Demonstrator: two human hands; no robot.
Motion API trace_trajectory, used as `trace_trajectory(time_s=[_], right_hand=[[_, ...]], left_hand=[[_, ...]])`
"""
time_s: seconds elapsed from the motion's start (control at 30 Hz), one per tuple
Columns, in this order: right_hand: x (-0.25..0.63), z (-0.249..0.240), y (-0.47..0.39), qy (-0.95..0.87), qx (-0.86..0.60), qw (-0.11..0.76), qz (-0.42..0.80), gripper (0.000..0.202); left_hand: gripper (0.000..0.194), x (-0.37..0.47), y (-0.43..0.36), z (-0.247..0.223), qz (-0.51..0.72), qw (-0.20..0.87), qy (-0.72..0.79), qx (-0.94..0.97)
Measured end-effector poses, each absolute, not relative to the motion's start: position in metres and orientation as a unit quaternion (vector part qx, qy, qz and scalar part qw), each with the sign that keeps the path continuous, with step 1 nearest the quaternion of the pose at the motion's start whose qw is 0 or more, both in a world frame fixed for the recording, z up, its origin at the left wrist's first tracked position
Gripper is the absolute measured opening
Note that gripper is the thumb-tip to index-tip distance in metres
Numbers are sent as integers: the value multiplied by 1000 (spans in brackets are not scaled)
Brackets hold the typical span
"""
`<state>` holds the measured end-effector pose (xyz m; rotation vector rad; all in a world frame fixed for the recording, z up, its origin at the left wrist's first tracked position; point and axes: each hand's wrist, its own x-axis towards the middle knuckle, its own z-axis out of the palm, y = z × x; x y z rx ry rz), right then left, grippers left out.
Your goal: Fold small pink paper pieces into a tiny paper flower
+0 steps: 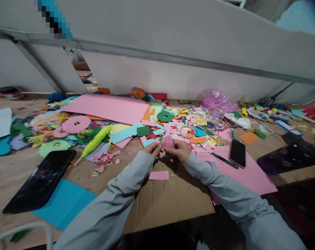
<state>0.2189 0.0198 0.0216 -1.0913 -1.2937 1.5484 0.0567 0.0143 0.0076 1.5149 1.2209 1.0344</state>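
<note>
Between my hands is a small piece of pink paper (167, 142), held up above the cardboard sheet (170, 201). My left hand (153, 149) pinches its left edge with closed fingers. On the other side, my right hand (180, 150) grips the same piece between thumb and fingers. A pink paper strip (159, 175) lies flat on the cardboard just below my hands. Small folded pink scraps (107, 159) are scattered to the left. Beyond my fingers spreads a heap of coloured paper cuttings.
A large dark phone (40, 180) rests on blue paper (66, 203) at left, near a spool of lime yarn (97, 141). At right, a smaller phone (237, 153) and a pen (224, 160) lie on pink sheet (258, 178). A dark bottle (290, 158) lies farther right.
</note>
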Motion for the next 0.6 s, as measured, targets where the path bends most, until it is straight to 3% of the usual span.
trace_trajectory(time_s=[0.6], right_hand=[[219,20,17,-539,-465,391,583,36]], left_hand=[[25,57,24,-10,396,467,502,611]])
